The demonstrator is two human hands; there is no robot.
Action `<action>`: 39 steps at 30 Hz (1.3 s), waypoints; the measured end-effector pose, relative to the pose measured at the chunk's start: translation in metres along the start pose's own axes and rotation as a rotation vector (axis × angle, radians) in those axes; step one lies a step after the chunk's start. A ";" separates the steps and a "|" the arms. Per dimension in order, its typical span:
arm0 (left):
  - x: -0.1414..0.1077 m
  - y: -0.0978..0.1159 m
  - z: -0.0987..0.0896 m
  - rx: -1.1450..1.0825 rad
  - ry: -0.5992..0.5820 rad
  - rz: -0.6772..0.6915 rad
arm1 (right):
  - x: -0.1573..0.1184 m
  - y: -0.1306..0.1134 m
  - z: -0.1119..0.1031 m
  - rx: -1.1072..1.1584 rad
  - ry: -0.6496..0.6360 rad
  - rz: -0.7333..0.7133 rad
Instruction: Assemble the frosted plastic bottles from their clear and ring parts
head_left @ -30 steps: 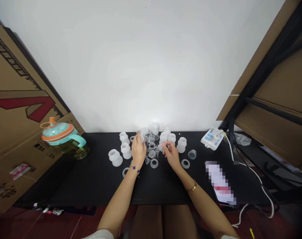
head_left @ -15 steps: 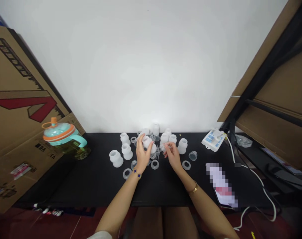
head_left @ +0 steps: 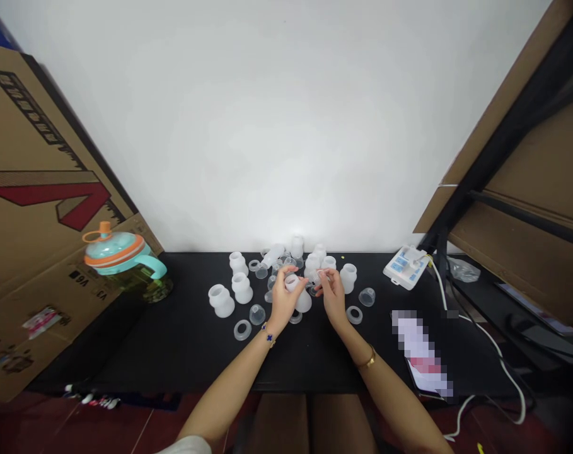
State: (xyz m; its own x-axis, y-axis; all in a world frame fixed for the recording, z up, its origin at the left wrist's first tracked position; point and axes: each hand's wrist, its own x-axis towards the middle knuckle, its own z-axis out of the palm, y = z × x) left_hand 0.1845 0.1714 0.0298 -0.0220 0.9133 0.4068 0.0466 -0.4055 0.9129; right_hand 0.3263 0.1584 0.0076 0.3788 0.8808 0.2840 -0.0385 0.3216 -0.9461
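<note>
My left hand (head_left: 285, 299) is closed round a white bottle (head_left: 302, 300), tilted with its mouth toward the upper left. Just right of it, my right hand (head_left: 332, 291) pinches a small clear part (head_left: 323, 275), partly hidden by the fingers. Three white bottles, one of them the nearest white bottle (head_left: 220, 301), stand to the left. Several more stand behind and right of my hands, including a rightmost bottle (head_left: 348, 278). Clear rings and caps lie around, such as a ring (head_left: 242, 330), a clear cap (head_left: 257, 314), another ring (head_left: 354, 314) and a cap (head_left: 367, 297).
A teal and orange jug (head_left: 125, 265) stands at the left by a cardboard box (head_left: 35, 208). On the right of the black table (head_left: 182, 353) are a white device (head_left: 406, 267), cables and a phone (head_left: 423, 356). A white wall (head_left: 286, 126) rises behind.
My left hand has moved right and slightly down with the bottle, uncovering a clear cap on its left. My right hand has shifted slightly right, still holding the clear part.
</note>
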 end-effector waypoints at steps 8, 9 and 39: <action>-0.002 0.004 -0.001 0.118 -0.218 0.022 | -0.001 0.001 0.000 0.003 0.007 0.005; -0.003 0.004 -0.001 0.135 -0.238 0.024 | -0.001 0.001 0.000 0.004 0.009 0.006; 0.000 -0.008 0.002 0.163 -0.270 0.074 | 0.000 -0.006 0.001 0.050 0.060 0.047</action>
State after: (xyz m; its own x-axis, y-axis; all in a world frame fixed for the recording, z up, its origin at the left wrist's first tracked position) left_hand 0.1865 0.1745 0.0227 0.2517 0.8679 0.4282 0.1982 -0.4793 0.8550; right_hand 0.3255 0.1571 0.0141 0.4303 0.8733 0.2283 -0.1033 0.2989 -0.9487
